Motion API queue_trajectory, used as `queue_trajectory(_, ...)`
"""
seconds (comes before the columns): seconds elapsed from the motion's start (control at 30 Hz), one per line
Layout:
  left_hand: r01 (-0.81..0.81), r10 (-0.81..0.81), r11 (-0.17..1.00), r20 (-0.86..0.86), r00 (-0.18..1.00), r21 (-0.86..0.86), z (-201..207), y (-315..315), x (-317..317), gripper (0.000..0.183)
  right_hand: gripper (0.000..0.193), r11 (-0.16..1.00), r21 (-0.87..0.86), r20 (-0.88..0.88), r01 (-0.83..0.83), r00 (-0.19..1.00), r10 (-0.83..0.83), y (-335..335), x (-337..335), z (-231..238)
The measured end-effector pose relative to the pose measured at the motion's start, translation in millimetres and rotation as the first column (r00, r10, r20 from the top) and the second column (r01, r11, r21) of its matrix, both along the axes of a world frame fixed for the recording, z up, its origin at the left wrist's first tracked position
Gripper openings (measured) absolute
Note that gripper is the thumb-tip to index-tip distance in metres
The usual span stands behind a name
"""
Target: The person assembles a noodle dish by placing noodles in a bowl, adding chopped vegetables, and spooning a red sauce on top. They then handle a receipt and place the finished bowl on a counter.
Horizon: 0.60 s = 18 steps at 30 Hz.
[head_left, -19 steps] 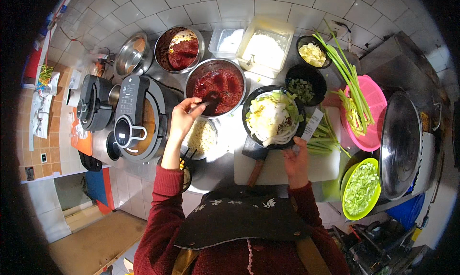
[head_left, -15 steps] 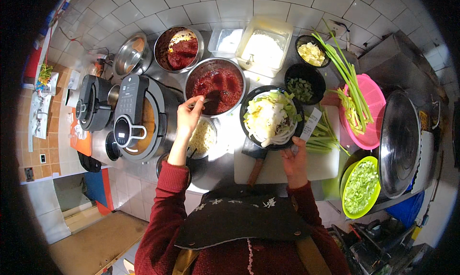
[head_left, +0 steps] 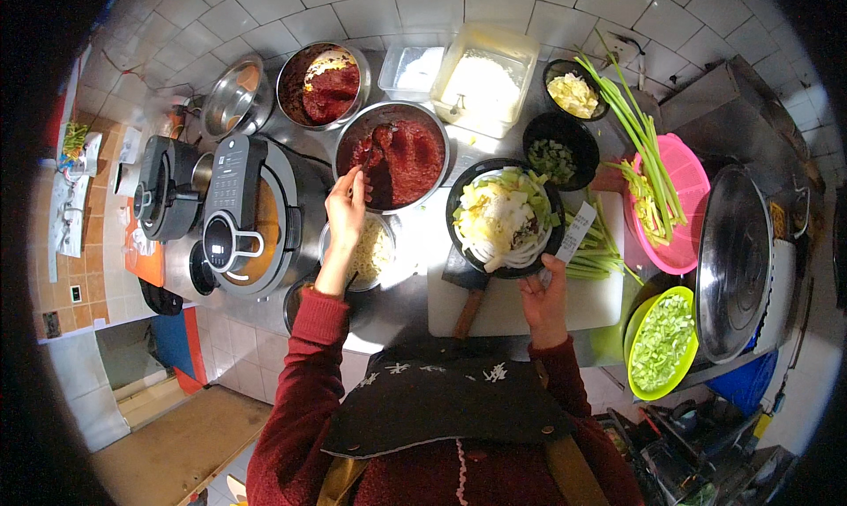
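Observation:
My left hand (head_left: 346, 210) is closed on the handle of a spoon (head_left: 368, 153). The spoon's end dips into the dark red paste in a steel bowl (head_left: 446, 149). On the right, my right hand (head_left: 542, 299) grips the near rim of a black bowl (head_left: 553, 244), thumb on the edge. That bowl carries cut pale green vegetables, white strips and a heap of white seasoning. A printed paper slip (head_left: 575, 231) juts out beside the right thumb. Beneath the black bowl are a white cutting board (head_left: 573, 316) and a cleaver with a wooden handle (head_left: 468, 314).
Farther back stand another steel bowl of red paste (head_left: 331, 97) and a plastic tub of white grains (head_left: 481, 87). Black bowls, a pink basket (head_left: 697, 184) with green stalks and a lime-green basket (head_left: 659, 347) of chopped greens sit right. A grey cooker (head_left: 291, 215) is left.
My left hand has shifted slightly, and the spoon now points farther away into the paste, with red paste at its end. My right hand and the black bowl stay nearly in place.

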<state>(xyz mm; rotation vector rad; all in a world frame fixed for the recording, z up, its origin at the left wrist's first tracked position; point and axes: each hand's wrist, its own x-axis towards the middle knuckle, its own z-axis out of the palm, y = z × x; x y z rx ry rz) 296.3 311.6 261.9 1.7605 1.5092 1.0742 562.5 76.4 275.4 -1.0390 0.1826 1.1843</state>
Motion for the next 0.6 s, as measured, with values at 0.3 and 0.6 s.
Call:
queue_trajectory(0.3,0.179,-0.163,0.982,-0.191,0.968,0.067,3.5,-18.5,14.8,0.024,0.025,0.997,-0.049,-0.025,0.055,0.998,-0.057,3.3,-1.6,2.3)
queue_trajectory(0.6,0.402,-0.329,0.900,-0.344,0.879,0.168,14.3,-47.0,21.1,0.020,0.027,0.999,-0.026,-0.089,0.034,0.995,-0.036,2.2,3.5,-5.7)
